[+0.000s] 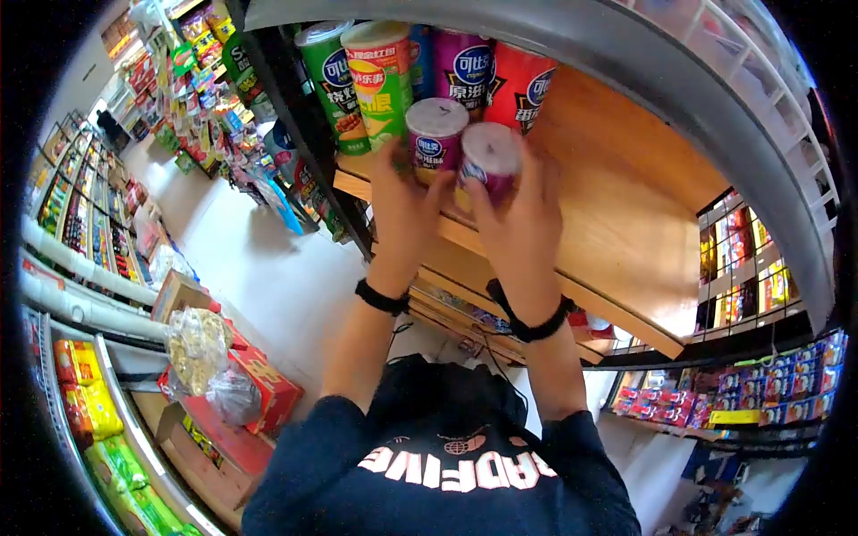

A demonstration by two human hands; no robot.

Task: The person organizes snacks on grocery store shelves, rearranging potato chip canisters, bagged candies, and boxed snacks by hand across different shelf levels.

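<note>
As we lean over the wooden shelf (pixel 617 205), a tall dark-green can (pixel 336 89) and a tall lime-green can (pixel 379 85) stand upright at its left end. In front of them, our left hand (pixel 413 183) is partly open, its fingers and thumb curved around the near side of the left short can (pixel 435 138); blur keeps us from telling how firmly it touches. That purple can is at the shelf's front, its pale lid facing up toward us and its long axis close to upright. Behind it stands a tall purple can (pixel 463 67). Just beside it on the right, we grasp the right short can (pixel 490 159) with our right hand (pixel 525 201), thumb on the near side and fingers along the right. Its pale lid also faces up, its long axis roughly upright; we cannot tell whether its base touches the shelf. Behind is a tall red can (pixel 520 85).
</note>
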